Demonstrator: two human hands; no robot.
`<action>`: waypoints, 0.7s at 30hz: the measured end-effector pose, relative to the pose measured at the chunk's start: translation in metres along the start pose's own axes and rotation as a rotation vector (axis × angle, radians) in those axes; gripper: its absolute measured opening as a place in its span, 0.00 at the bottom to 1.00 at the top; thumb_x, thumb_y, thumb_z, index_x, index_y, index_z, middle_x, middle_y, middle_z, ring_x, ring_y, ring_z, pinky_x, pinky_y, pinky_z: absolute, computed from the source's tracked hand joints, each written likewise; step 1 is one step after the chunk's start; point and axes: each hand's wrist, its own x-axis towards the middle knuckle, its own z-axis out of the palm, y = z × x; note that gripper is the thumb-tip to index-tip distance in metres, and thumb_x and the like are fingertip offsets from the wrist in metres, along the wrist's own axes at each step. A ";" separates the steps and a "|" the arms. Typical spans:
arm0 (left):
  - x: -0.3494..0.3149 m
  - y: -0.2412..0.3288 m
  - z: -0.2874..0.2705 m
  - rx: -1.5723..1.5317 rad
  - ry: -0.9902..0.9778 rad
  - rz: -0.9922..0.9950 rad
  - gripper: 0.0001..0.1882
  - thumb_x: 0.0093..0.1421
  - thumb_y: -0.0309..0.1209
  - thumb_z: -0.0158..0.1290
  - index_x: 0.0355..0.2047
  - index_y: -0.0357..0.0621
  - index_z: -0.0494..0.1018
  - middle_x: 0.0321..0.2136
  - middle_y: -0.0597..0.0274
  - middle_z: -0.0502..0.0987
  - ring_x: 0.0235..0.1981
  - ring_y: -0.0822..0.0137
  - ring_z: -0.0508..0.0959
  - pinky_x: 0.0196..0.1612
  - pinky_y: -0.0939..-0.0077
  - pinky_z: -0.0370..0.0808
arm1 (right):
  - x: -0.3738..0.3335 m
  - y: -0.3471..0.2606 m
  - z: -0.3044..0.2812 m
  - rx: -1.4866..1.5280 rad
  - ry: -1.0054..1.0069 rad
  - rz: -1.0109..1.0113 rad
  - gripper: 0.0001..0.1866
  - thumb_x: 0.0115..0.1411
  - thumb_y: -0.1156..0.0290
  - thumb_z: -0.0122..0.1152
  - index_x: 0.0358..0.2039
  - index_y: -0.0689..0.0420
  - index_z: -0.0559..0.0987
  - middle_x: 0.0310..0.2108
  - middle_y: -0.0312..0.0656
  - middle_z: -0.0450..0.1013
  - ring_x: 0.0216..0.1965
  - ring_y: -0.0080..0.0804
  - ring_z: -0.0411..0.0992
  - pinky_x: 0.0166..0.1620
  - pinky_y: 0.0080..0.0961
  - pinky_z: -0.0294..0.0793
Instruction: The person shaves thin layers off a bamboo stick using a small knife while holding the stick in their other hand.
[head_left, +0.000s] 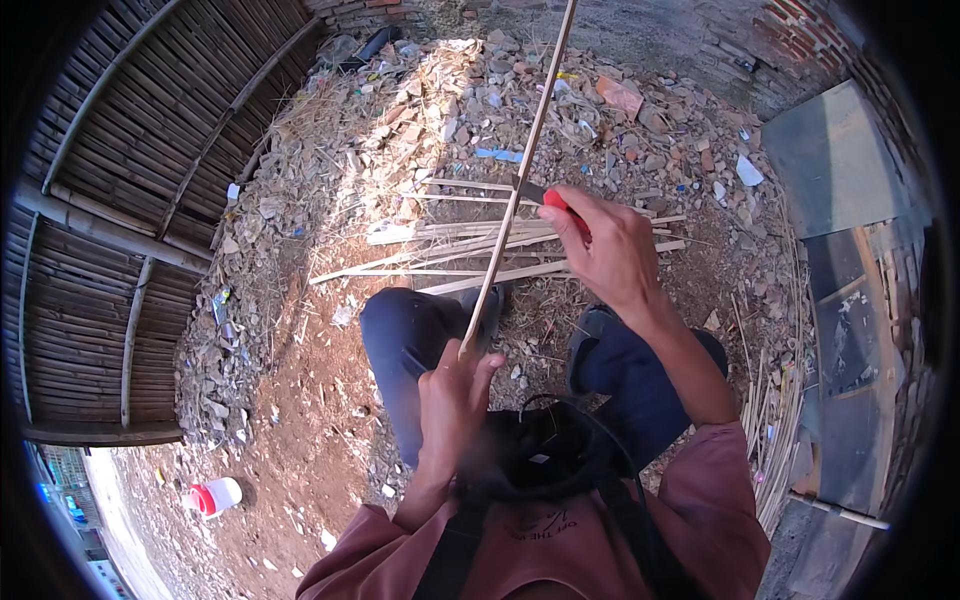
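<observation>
A long thin bamboo strip (512,205) slants up and away from my lap toward the far wall. Its near end is gripped in my left hand (455,392), which is closed in front of my left knee. Closed round the red handle of a knife (562,208) is my right hand (618,250). The dark blade (527,188) meets the strip partway along its length; its tip is hidden against the strip. On the ground beyond my feet lies a pile of pale split bamboo strips (460,245), most of them running left to right.
Rubble and broken brick (620,97) cover the ground ahead. A bamboo-slat wall (130,200) stands on the left, dark panels (840,160) on the right. More strips (778,440) lie by my right side. A white container with a red band (213,496) rests at the lower left.
</observation>
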 end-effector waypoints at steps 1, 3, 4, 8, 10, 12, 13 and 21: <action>-0.007 -0.003 -0.001 -0.014 -0.039 -0.038 0.20 0.71 0.42 0.62 0.34 0.37 0.70 0.17 0.53 0.69 0.17 0.62 0.68 0.25 0.65 0.69 | 0.010 0.006 -0.010 -0.008 -0.023 0.045 0.17 0.72 0.55 0.63 0.47 0.56 0.85 0.32 0.46 0.85 0.30 0.38 0.84 0.35 0.37 0.81; -0.004 -0.005 -0.005 -0.008 -0.082 -0.063 0.19 0.71 0.40 0.62 0.34 0.36 0.70 0.17 0.54 0.69 0.18 0.64 0.67 0.25 0.66 0.68 | 0.013 0.013 -0.016 -0.006 -0.027 0.098 0.18 0.73 0.55 0.62 0.47 0.59 0.85 0.29 0.47 0.83 0.26 0.39 0.82 0.31 0.38 0.77; 0.003 -0.007 -0.007 0.001 -0.049 -0.050 0.19 0.72 0.40 0.61 0.34 0.36 0.70 0.17 0.54 0.68 0.18 0.65 0.67 0.25 0.66 0.68 | 0.012 0.016 -0.015 0.055 0.064 0.127 0.18 0.73 0.56 0.62 0.46 0.59 0.84 0.28 0.46 0.82 0.25 0.38 0.81 0.30 0.37 0.76; 0.009 -0.010 -0.015 -0.038 0.001 -0.055 0.17 0.73 0.40 0.58 0.36 0.37 0.71 0.16 0.51 0.71 0.17 0.52 0.75 0.24 0.60 0.69 | 0.004 0.016 -0.013 0.167 0.040 0.212 0.17 0.73 0.58 0.62 0.45 0.60 0.83 0.28 0.46 0.82 0.26 0.37 0.80 0.31 0.33 0.76; 0.011 -0.012 -0.014 -0.127 0.009 -0.054 0.15 0.73 0.39 0.57 0.40 0.36 0.73 0.16 0.58 0.69 0.18 0.66 0.72 0.25 0.65 0.66 | -0.001 0.010 -0.010 0.218 -0.046 0.238 0.16 0.73 0.58 0.62 0.45 0.60 0.82 0.30 0.46 0.82 0.27 0.37 0.81 0.32 0.33 0.76; 0.014 -0.012 -0.013 -0.175 0.005 -0.064 0.15 0.73 0.39 0.58 0.41 0.36 0.74 0.17 0.61 0.70 0.19 0.70 0.71 0.25 0.67 0.66 | -0.008 -0.001 -0.002 0.322 -0.120 0.101 0.16 0.73 0.57 0.63 0.45 0.59 0.82 0.31 0.44 0.83 0.28 0.39 0.82 0.33 0.34 0.78; 0.014 -0.012 -0.012 -0.223 -0.004 -0.072 0.15 0.73 0.39 0.58 0.42 0.36 0.74 0.18 0.64 0.71 0.21 0.74 0.70 0.26 0.69 0.67 | -0.012 -0.005 0.004 0.323 -0.125 0.100 0.16 0.73 0.57 0.63 0.45 0.59 0.82 0.31 0.44 0.83 0.28 0.39 0.82 0.33 0.34 0.78; 0.018 -0.009 -0.005 -0.446 0.015 -0.035 0.15 0.67 0.33 0.66 0.45 0.35 0.77 0.24 0.68 0.77 0.27 0.79 0.72 0.30 0.79 0.70 | -0.038 -0.025 0.027 0.411 -0.345 -0.227 0.15 0.67 0.56 0.69 0.43 0.53 0.83 0.30 0.41 0.82 0.28 0.43 0.82 0.30 0.38 0.79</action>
